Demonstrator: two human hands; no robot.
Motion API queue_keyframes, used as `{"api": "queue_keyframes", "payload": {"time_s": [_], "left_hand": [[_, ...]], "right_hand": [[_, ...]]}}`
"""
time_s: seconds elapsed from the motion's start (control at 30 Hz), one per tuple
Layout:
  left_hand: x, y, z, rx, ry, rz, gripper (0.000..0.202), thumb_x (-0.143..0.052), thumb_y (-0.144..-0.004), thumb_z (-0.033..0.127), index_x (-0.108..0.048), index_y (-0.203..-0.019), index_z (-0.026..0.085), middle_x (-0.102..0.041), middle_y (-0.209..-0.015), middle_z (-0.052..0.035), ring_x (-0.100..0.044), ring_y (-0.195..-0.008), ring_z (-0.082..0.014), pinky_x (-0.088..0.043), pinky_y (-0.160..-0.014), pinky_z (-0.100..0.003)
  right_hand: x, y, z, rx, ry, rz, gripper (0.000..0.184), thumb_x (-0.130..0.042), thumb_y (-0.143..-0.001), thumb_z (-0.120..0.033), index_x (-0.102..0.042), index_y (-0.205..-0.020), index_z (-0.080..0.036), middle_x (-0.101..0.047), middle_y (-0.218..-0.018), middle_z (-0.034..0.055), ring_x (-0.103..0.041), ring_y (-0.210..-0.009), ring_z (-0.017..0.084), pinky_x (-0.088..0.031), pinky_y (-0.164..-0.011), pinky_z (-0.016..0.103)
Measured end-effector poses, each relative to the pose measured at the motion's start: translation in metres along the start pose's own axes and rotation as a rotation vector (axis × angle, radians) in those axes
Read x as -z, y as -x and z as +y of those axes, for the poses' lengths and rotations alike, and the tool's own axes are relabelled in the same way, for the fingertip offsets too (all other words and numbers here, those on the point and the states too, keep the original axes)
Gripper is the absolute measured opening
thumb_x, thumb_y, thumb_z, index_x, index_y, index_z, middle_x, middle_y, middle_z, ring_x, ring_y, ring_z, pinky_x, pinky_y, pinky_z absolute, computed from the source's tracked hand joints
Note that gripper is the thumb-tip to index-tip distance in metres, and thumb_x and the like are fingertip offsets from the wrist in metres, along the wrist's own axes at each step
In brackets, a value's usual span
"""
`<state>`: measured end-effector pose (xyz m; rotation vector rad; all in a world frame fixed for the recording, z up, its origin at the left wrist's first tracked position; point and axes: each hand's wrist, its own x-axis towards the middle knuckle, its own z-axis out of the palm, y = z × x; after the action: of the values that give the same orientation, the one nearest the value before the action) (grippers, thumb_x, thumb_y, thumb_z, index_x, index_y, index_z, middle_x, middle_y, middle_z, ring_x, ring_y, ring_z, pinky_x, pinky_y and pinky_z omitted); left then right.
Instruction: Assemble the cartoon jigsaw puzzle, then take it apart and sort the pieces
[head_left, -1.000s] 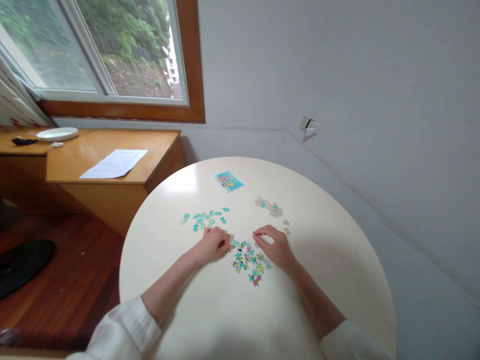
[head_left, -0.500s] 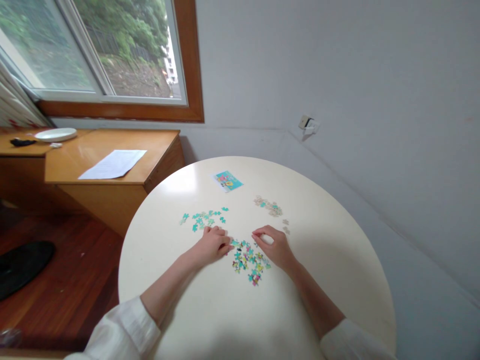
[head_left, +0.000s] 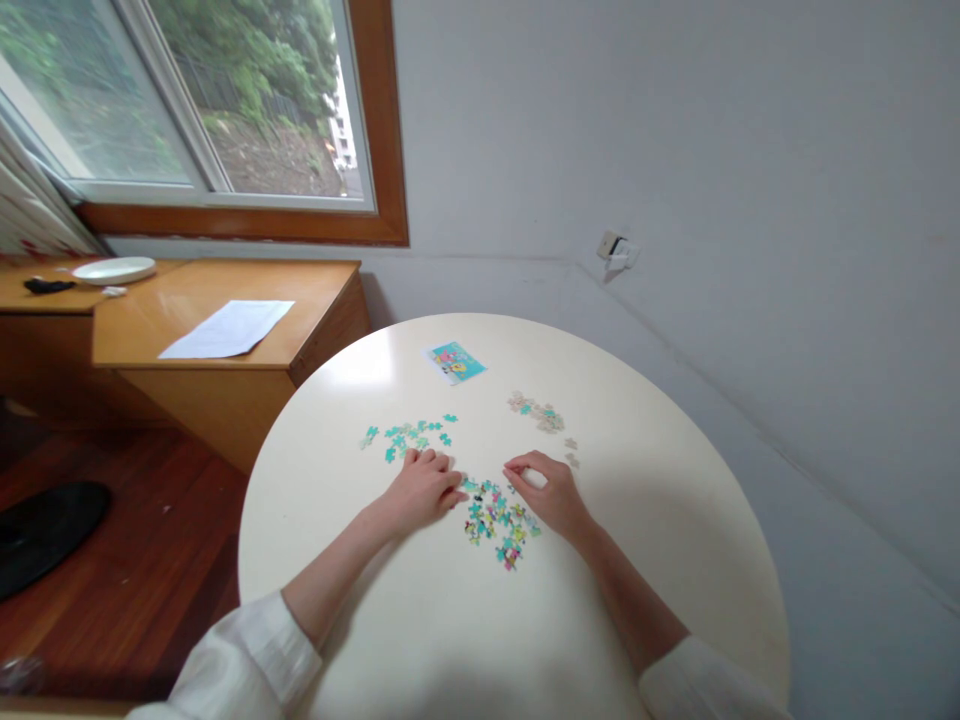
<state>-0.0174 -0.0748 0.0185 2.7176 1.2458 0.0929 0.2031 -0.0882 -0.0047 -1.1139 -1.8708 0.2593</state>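
Multicoloured jigsaw pieces lie in a loose pile on the round white table, between my two hands. My left hand rests at the pile's left edge with its fingers curled; whatever is under them is hidden. On the other side, my right hand makes a pinch just above the pile's upper right edge. Anything between its fingertips is too small to make out. Mostly teal and pale green pieces are spread just beyond my left hand. Beyond my right hand sits a group of mostly face-down greyish pieces.
A small picture card with a teal background lies near the far side of the white table. At the left stands a wooden desk with a paper sheet and a white plate. A wall borders the table's right side.
My left hand has shifted very slightly to the left, its fingers still curled. My right hand keeps its pinch in the same place. The pieces look unchanged.
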Motion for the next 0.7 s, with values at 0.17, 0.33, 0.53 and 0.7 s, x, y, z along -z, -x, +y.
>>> {"api": "queue_keyframes", "payload": {"time_s": [0.17, 0.33, 0.53, 0.7], "left_hand": [[0.001, 0.001, 0.001, 0.033, -0.011, 0.023, 0.03, -0.045, -0.086, 0.046, -0.06, -0.079, 0.02, -0.057, -0.086, -0.0075, -0.046, -0.086, -0.0232, -0.026, -0.075, -0.037], [0.004, -0.001, -0.002, 0.131, -0.008, 0.003, 0.041, -0.048, -0.08, 0.056, -0.053, -0.083, 0.016, -0.058, -0.087, -0.0098, -0.047, -0.086, -0.0256, -0.027, -0.075, -0.038], [0.0, 0.0, -0.008, 0.104, 0.101, 0.026, 0.044, -0.04, -0.083, 0.058, -0.049, -0.073, 0.016, -0.059, -0.084, -0.0084, -0.047, -0.082, -0.0228, -0.026, -0.074, -0.037], [-0.007, -0.001, -0.002, 0.009, 0.175, 0.08, 0.041, -0.039, -0.088, 0.044, -0.048, -0.06, 0.016, -0.059, -0.072, -0.006, -0.048, -0.078, -0.0189, -0.024, -0.075, -0.036]], "right_hand": [[0.001, -0.001, -0.001, -0.006, 0.0, 0.002, 0.007, -0.057, -0.079, -0.022, -0.062, -0.074, -0.02, -0.066, -0.066, 0.0022, -0.061, -0.06, 0.014, -0.05, -0.062, 0.028], [0.001, 0.0, -0.001, 0.0, 0.0, 0.006, 0.007, -0.057, -0.079, -0.021, -0.061, -0.074, -0.02, -0.065, -0.065, 0.0021, -0.061, -0.06, 0.014, -0.05, -0.061, 0.027], [0.011, -0.003, 0.012, -0.035, 0.106, 0.098, 0.011, -0.054, -0.08, -0.024, -0.062, -0.074, -0.019, -0.067, -0.068, 0.0035, -0.061, -0.062, 0.015, -0.049, -0.064, 0.028], [0.038, -0.003, 0.051, -0.319, 0.296, 0.28, 0.019, -0.048, -0.078, -0.03, -0.061, -0.074, -0.018, -0.066, -0.067, 0.0049, -0.061, -0.062, 0.017, -0.047, -0.063, 0.031]]}}
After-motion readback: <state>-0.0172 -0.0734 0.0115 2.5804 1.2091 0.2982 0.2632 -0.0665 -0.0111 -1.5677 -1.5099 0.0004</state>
